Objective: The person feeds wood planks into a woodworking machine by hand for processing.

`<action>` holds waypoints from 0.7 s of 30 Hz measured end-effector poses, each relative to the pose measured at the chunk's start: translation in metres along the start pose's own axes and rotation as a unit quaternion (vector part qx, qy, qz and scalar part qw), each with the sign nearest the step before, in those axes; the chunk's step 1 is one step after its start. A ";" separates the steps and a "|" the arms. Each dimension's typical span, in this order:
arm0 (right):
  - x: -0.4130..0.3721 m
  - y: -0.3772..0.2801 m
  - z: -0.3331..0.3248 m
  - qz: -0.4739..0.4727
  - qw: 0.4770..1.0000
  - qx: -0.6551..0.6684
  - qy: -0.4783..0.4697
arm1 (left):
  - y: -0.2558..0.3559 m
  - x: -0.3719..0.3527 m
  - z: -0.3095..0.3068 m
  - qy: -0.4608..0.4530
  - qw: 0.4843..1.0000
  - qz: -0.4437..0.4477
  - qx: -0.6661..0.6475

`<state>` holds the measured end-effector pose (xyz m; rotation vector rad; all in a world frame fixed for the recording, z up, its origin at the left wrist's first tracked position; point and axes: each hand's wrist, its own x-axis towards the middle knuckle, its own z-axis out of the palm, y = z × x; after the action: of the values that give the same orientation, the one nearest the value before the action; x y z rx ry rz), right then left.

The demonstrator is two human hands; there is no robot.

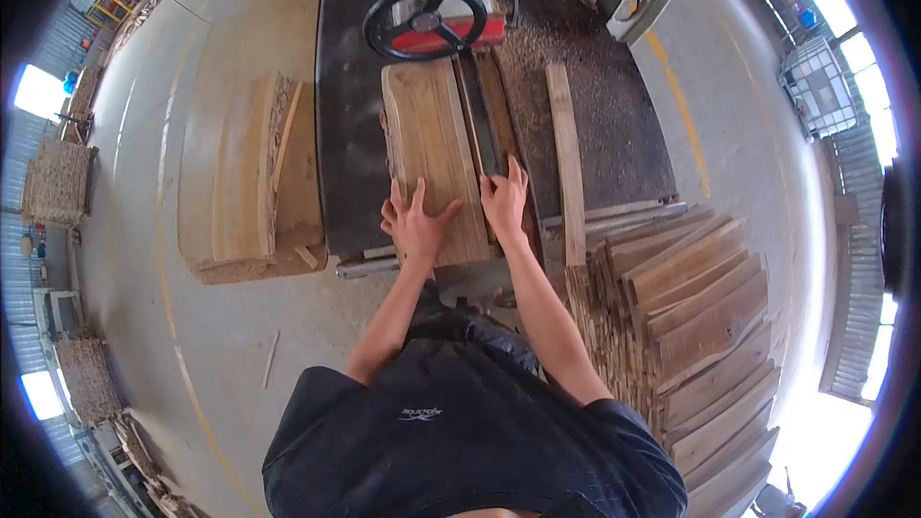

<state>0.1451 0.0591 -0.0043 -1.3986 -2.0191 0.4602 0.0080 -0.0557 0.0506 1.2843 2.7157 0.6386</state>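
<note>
A wide, rough-edged wooden board [429,144] lies lengthwise on the black machine table [357,125], its far end close to the handwheel. My left hand [419,223] rests flat on the near part of this board, fingers spread. Just right of the board runs a long black guide fence [482,120]. My right hand [506,200] is closed around its near end, thumb on the board side; part of the grip is hidden under the fingers.
A black handwheel [425,21] with a red panel stands ahead. Wood chips cover the table's right part, where a narrow wooden strip [566,153] lies. Stacked boards [700,326] stand at my right. More boards [240,173] lie on a stack to the left.
</note>
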 end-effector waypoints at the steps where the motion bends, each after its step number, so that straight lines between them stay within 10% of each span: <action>1: -0.001 0.001 -0.002 -0.008 1.000 0.001 0.008 | -0.001 -0.001 0.000 0.010 1.000 0.002 -0.004; 11: -0.011 0.013 -0.026 0.030 0.959 0.280 0.010 | -0.001 -0.002 -0.002 0.049 0.999 0.018 -0.014; 16: -0.026 0.001 -0.067 -0.031 0.998 -0.010 0.058 | -0.006 -0.001 0.000 0.007 1.000 0.015 -0.008; 21: -0.025 0.025 -0.062 0.065 0.995 0.022 0.077 | -0.004 -0.004 0.000 0.014 1.000 0.006 -0.023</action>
<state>0.2096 0.0410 0.0189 -1.4977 -1.7922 0.4381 0.0074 -0.0608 0.0489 1.2931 2.6994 0.7217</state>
